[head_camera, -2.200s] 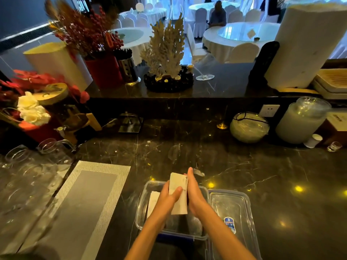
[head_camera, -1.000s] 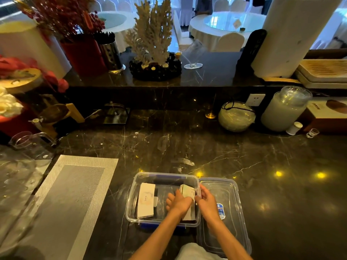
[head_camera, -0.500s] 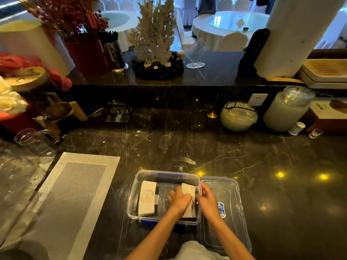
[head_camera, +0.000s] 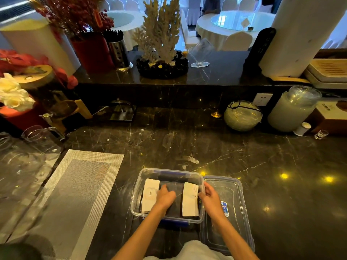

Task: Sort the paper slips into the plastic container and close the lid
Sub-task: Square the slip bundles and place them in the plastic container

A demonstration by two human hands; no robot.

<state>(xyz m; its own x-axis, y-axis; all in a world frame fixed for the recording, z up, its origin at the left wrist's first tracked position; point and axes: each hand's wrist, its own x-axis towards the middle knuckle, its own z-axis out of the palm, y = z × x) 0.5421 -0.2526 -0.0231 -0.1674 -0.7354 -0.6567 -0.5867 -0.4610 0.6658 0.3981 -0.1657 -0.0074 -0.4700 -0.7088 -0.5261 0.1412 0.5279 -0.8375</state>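
Note:
A clear plastic container (head_camera: 139,186) with a blue base sits on the dark marble counter close to me. Two stacks of white paper slips lie inside it: one stack (head_camera: 150,197) on the left marked "love", one stack (head_camera: 190,199) on the right. My left hand (head_camera: 166,197) rests inside the container between the stacks, touching the left stack with its fingers. My right hand (head_camera: 211,197) sits at the container's right wall, fingers curled over the rim beside the right stack. The clear lid (head_camera: 229,212) lies flat on the counter to the right of the container.
A grey woven placemat (head_camera: 75,194) lies to the left, with glass jugs (head_camera: 22,162) beyond it. At the back stand a round glass jar (head_camera: 242,115), a tall lidded jar (head_camera: 293,109), a small glass (head_camera: 320,134) and a black holder (head_camera: 123,112).
The stack of slips held upright in both hands now lies flat in the container's right side. My left hand has moved left toward the other stack; my right hand has gone to the rim.

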